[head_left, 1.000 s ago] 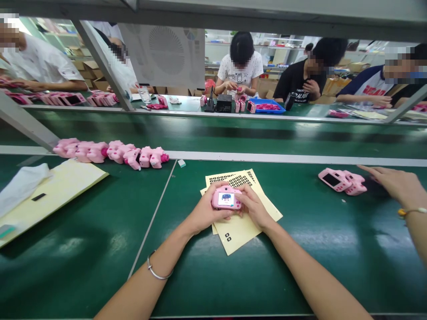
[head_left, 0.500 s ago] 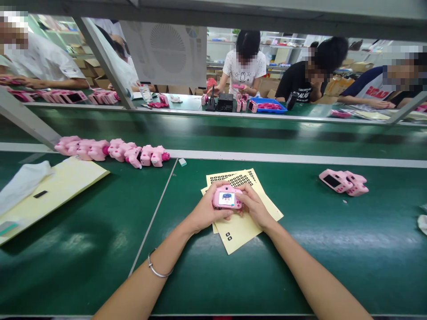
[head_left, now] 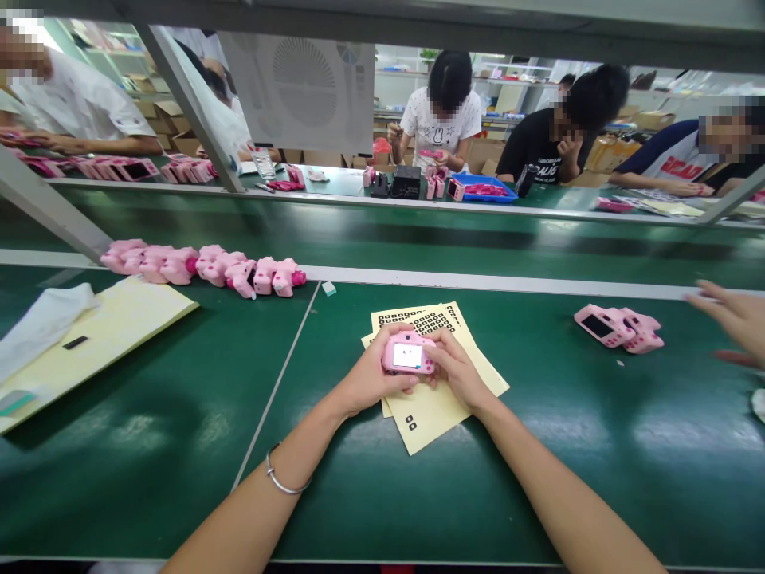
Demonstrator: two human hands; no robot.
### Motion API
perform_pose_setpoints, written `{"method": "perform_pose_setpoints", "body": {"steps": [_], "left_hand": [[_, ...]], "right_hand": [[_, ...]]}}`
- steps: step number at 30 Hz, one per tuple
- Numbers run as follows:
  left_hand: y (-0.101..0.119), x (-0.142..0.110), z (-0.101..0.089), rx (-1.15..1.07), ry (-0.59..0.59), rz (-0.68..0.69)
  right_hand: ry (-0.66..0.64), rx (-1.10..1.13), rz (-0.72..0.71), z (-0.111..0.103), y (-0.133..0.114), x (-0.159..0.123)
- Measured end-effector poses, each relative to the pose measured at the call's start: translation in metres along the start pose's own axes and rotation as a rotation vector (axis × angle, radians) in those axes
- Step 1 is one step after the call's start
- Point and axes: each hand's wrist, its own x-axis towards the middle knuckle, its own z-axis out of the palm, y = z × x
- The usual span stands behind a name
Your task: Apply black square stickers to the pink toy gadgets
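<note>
Both my hands hold a small pink toy camera (head_left: pixel 409 355) over the green table, its lit screen facing me. My left hand (head_left: pixel 366 376) wraps its left side, fingers closed round it. My right hand (head_left: pixel 455 368) grips its right side, thumb on the back. Under the hands lie yellow sticker sheets (head_left: pixel 438 403) with small black squares. A silver bangle (head_left: pixel 285 481) sits on my left wrist.
A row of several pink cameras (head_left: pixel 203 267) lies at the far left by the conveyor belt (head_left: pixel 418 239). Two more pink cameras (head_left: pixel 620 328) lie at the right, near a co-worker's hand (head_left: pixel 734 320). A yellow pad (head_left: pixel 101 335) and white cloth (head_left: pixel 41 319) lie left. People work across the belt.
The camera's screen has turned whiter. The co-worker's hand at the right pulled out of view, then came back in at the right edge. My hands have stayed in place.
</note>
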Motion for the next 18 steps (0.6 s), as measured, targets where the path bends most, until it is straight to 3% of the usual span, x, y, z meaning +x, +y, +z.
{"method": "perform_pose_setpoints", "body": {"steps": [10,12,16,18], "left_hand": [[-0.002,0.001,-0.001,0.010,0.048,0.009],[-0.004,0.002,-0.001,0.013,0.057,0.013],[-0.006,0.004,-0.001,-0.006,0.070,-0.002],[-0.005,0.004,-0.001,-0.026,0.075,-0.002]], "right_hand": [[-0.024,-0.074,-0.009,0.002,-0.006,-0.003],[0.013,-0.164,-0.003,0.001,-0.009,-0.005],[0.214,-0.456,0.007,-0.005,-0.022,-0.015],[0.120,-0.565,0.034,-0.007,-0.030,-0.021]]}}
